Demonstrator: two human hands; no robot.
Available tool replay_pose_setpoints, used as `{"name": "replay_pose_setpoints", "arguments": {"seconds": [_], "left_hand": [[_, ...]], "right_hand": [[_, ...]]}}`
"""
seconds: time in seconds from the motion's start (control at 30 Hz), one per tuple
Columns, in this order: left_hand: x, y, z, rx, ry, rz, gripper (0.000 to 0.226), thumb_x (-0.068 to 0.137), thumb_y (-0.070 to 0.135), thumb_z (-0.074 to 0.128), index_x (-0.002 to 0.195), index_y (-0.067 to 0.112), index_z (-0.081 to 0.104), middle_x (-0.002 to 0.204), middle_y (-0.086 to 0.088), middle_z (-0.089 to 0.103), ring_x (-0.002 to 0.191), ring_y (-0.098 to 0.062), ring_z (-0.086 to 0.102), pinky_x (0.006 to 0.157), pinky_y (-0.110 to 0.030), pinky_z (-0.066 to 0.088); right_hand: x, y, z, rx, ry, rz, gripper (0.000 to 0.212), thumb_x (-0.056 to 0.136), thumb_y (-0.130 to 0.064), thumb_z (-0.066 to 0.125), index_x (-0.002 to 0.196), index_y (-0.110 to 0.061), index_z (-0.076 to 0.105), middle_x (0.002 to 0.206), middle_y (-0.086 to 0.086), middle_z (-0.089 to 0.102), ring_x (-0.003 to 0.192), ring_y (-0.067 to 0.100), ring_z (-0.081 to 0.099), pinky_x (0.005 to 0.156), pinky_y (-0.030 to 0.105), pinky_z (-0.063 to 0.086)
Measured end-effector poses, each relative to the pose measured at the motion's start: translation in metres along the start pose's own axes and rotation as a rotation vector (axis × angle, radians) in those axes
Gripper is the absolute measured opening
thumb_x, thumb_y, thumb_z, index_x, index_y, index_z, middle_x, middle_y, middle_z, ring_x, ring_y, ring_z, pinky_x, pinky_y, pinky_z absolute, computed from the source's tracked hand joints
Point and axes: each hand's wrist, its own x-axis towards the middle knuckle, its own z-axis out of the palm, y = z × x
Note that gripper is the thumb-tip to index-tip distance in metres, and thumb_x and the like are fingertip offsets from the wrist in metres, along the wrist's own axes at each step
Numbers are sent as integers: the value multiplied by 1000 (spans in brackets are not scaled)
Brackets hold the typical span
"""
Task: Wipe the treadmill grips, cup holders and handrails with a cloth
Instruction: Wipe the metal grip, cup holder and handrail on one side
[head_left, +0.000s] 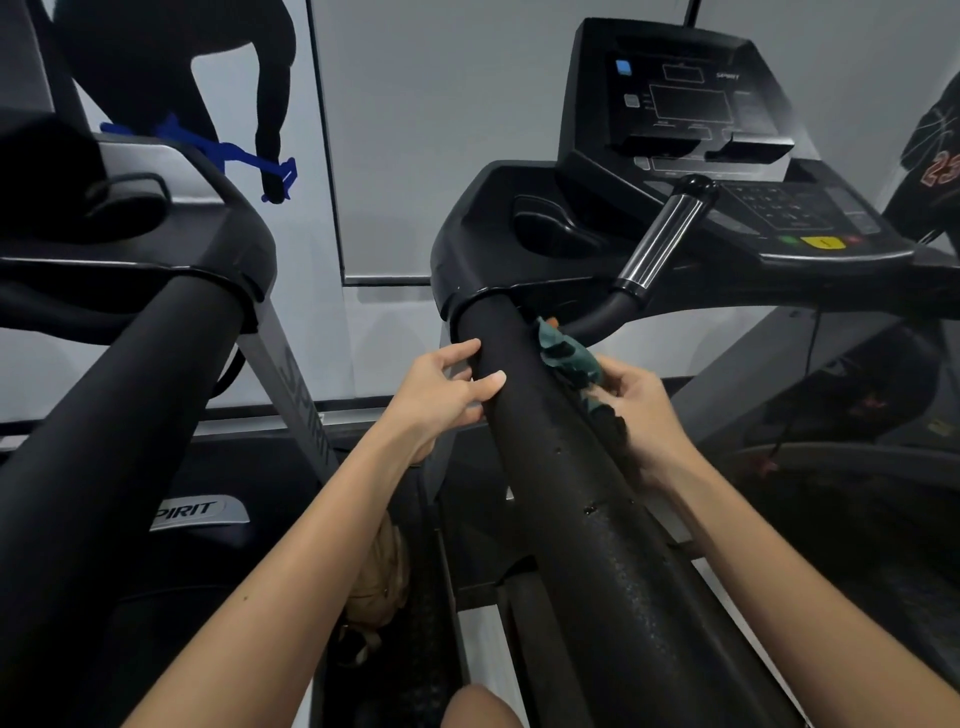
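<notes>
The treadmill's black foam handrail (571, 493) runs lengthwise from the near lower right up and slightly left into the console housing (467, 249). The left hand (441, 389) rests on its left flank, grip apart, thumb laid across the top. The right hand (641, 410) has its grip clamped on a crumpled green cloth (569, 358), pressed to the rail's right side near its far end.

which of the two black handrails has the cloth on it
The right handrail, the pitted one: the right hand holds the green cloth against it. The left handrail has none.
</notes>
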Motion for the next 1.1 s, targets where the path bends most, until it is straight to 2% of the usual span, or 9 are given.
{"name": "replay_pose_setpoints", "arguments": {"seconds": [0.1,0.23,0.3,0.4,0.5,0.63,0.73,0.93,1.1], "left_hand": [[-2,1,1,-4,0,0,61,82,2,66,138,10,43,139,-10,47,133,-19,39,89,-37,54],[-2,2,0,36,9,-5,61,82,5,67,138,13,43,140,-7,46,132,-18,40,92,-39,52],[-2,2,0,46,9,-16,61,82,5,67,137,14,43,139,-8,48,131,-18,42,91,-38,53],[-3,3,1,15,2,-13,61,82,4,66,138,12,43,138,-10,48,131,-18,43,89,-36,54],[-5,5,1,-18,-1,-16,57,84,3,64,137,9,43,137,-9,49,128,-19,46,82,-34,56],[-5,13,-5,-104,27,-34,27,97,21,48,121,14,56,115,0,63,110,-16,58,71,-33,56],[6,26,-9,-66,103,-12,34,94,32,53,120,11,54,115,-5,62,103,-17,59,60,-26,54],[29,33,-23,287,281,5,23,84,6,66,106,6,60,70,-2,54,48,-10,36,33,-15,28],[46,35,-28,68,431,-60,20,90,-7,49,99,11,44,87,-13,59,42,-14,60,38,-21,50]], "right_hand": [[15,-5,8,25,-77,25,21,94,-13,51,109,-17,64,102,3,70,93,16,66,82,30,54],[17,-5,16,183,-107,251,25,99,-14,36,90,-11,60,61,-2,68,56,6,65,51,13,50],[11,-1,12,144,-98,295,27,98,-13,38,82,-10,59,67,8,65,60,15,62,54,17,49],[13,-6,6,-40,-51,88,17,93,-11,50,89,-10,66,87,12,65,78,18,60,69,25,49],[32,-29,14,-260,-65,-137,15,89,-7,57,98,-10,69,77,-4,62,68,0,57,63,8,44],[64,-48,30,-393,-197,-89,29,86,-16,64,110,0,66,103,11,69,80,-1,62,74,9,46],[72,-53,26,-247,-232,-9,24,91,-10,56,113,-3,64,107,8,67,89,9,64,83,19,50],[71,-47,-10,-5,-143,38,33,95,3,37,118,-8,58,105,10,63,92,20,63,80,25,53],[64,-44,-21,-152,-112,-2,27,94,-3,44,99,-20,65,97,3,65,92,16,63,82,29,50]]}}
